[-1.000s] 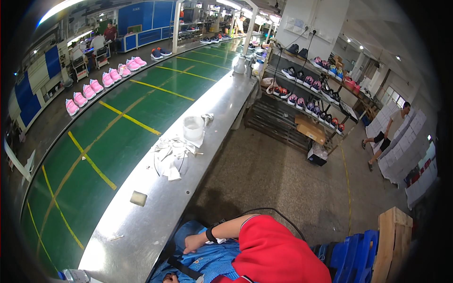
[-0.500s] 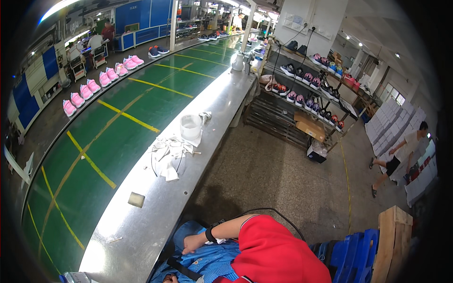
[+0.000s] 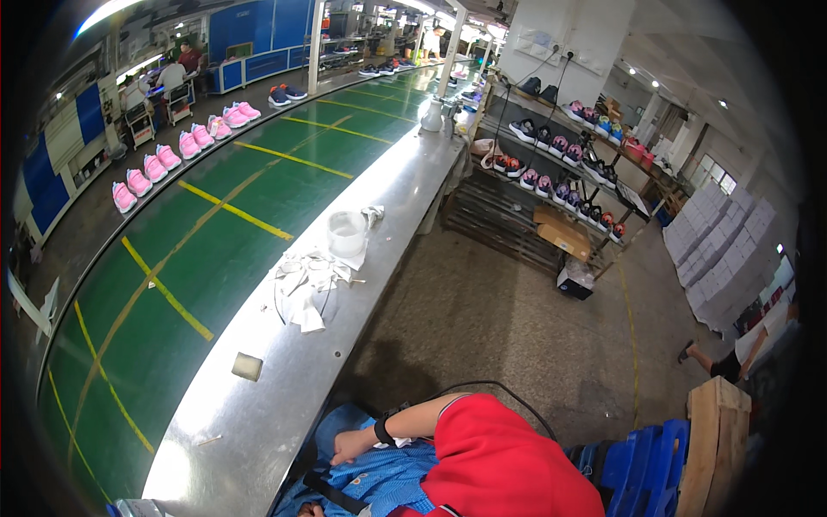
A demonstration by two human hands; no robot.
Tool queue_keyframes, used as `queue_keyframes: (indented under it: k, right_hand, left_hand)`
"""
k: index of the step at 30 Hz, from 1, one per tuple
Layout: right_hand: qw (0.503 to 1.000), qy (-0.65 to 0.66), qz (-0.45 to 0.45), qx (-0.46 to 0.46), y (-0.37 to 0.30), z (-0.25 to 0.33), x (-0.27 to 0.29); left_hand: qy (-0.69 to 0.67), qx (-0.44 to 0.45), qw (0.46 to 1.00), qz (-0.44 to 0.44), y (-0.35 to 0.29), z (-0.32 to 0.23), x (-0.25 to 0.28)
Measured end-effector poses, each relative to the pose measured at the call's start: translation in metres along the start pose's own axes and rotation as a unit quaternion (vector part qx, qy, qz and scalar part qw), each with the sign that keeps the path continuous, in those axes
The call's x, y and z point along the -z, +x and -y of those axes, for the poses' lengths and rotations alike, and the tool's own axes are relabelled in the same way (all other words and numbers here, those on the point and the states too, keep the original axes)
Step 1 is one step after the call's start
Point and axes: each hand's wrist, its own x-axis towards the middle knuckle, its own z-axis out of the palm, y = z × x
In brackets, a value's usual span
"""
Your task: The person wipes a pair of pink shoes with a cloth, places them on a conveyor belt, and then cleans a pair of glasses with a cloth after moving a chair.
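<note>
My right hand (image 3: 349, 445), with a black band at the wrist, rests on the blue patterned cloth (image 3: 388, 470) over my lap. Its fingers curl downward and their tips are hidden, so whatever they hold does not show. At the bottom edge only a small part of my left hand (image 3: 310, 510) appears, beside a dark strap (image 3: 334, 493). Neither hand touches the metal bench (image 3: 284, 379) to the left. On that bench lie a tan block (image 3: 247, 366), a heap of white cloth scraps (image 3: 301, 293) and a translucent white tub (image 3: 346, 233).
Beyond the bench runs a green conveyor belt (image 3: 198, 258) with yellow lines, pink shoes (image 3: 155, 168) along its far edge. A shoe rack (image 3: 560, 164) stands ahead right. Blue plastic crates (image 3: 642, 465) and a wooden crate (image 3: 719, 431) sit at lower right, near a walking person (image 3: 762, 340).
The person at the right has walked farther toward the right rim and nearer. The view has shifted very slightly. My hands stay where they were.
</note>
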Motion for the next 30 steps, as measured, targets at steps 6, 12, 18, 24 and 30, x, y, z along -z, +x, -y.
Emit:
queue_keyframes:
  k: [6,12,18,24,30]
  right_hand:
    - [1.0,0.004,-0.003,0.009,0.003,0.005,0.0]
    - [0.999,-0.029,-0.02,0.027,0.005,0.002,-0.002]
    - [0.999,-0.049,-0.016,0.0,0.008,-0.001,-0.002]
    - [0.993,-0.084,-0.067,0.047,0.004,-0.001,-0.007]
    - [0.984,-0.131,-0.074,0.097,-0.006,0.015,-0.011]
  left_hand:
    - [0.051,-0.037,0.996,0.071,0.017,0.018,-0.007]
    - [0.202,-0.144,0.951,0.186,0.057,0.075,-0.046]
    - [0.188,-0.194,0.943,0.192,0.076,0.084,-0.049]
    - [0.168,-0.219,0.946,0.17,0.088,0.081,-0.044]
    - [0.127,-0.246,0.952,0.132,0.083,0.066,-0.032]
